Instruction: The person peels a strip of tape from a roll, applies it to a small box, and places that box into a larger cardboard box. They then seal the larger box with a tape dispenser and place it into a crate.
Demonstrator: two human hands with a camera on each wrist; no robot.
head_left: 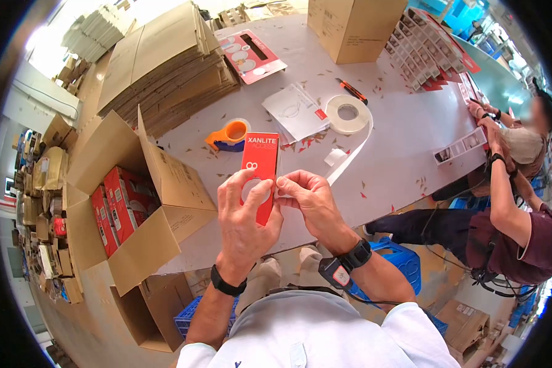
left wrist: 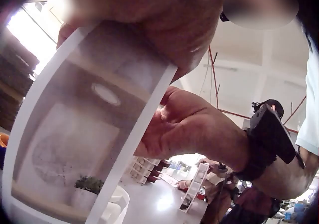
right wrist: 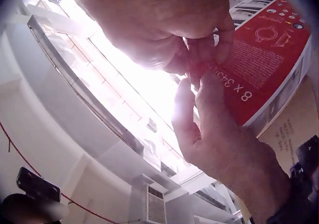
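Observation:
My left hand (head_left: pixel 245 211) grips a slim red XANLITE box (head_left: pixel 262 156) upright over the table, fingers across its front and thumb at the right edge. In the left wrist view a side of the box (left wrist: pixel 84 129) carries a photo of a round light and a potted plant. The curled fingers of my right hand (head_left: pixel 316 202) meet the thumb at the box's right edge, close to the left thumb, pinching what looks like a small pale sticker. The right wrist view shows both hands' fingertips together by the box's red printed face (right wrist: pixel 259 54).
An open carton (head_left: pixel 187 224) with red boxes stands left, before stacked flat cardboard (head_left: pixel 159 67). Behind my hands lie an orange tape dispenser (head_left: pixel 230 135), leaflets (head_left: pixel 294 113), a white label roll (head_left: pixel 348 115) and a cutter (head_left: pixel 352 90). People work at right, near a blue jug (head_left: pixel 398 264).

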